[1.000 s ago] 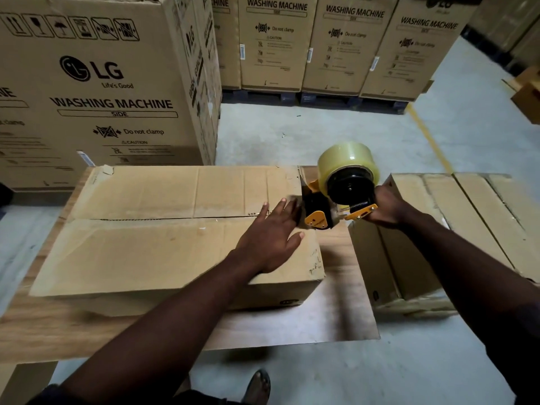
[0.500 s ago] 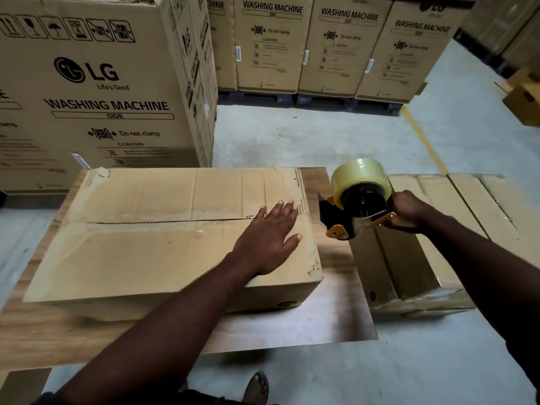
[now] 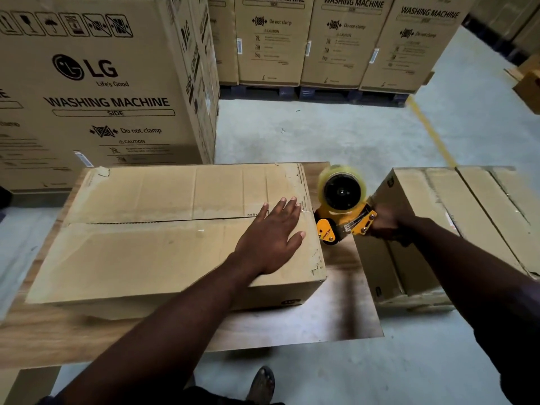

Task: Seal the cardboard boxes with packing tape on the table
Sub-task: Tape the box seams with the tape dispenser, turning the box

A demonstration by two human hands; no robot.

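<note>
Pressing cardboard box (image 3: pixel 131 258) with flat, spread left hand (image 3: pixel 270 241); gripping blurred tape dispenser (image 3: pixel 343 207) in curled right hand (image 3: pixel 385 226), hiding its handle.

The floor (image 3: pixel 321 135) is pale grey concrete, scuffed and mottled, with a yellow painted line (image 3: pixel 432 133) running away beyond the far right corner of the desk (image 3: pixel 336 314). The desk has a light wood-grain top. Behind its far left corner stands a tall brown carton (image 3: pixel 96 92) printed "LG", "WASHING MACHINE SIDE" and "Do not clamp", with handling symbols along its top. Farther back, a row of like cartons (image 3: pixel 321 39) sits on dark pallets (image 3: pixel 321 93), closing off the rear of the space. At the far right edge lies a smaller open brown box (image 3: pixel 529 89). The light is dim, warm and even, with soft shadows.
</note>
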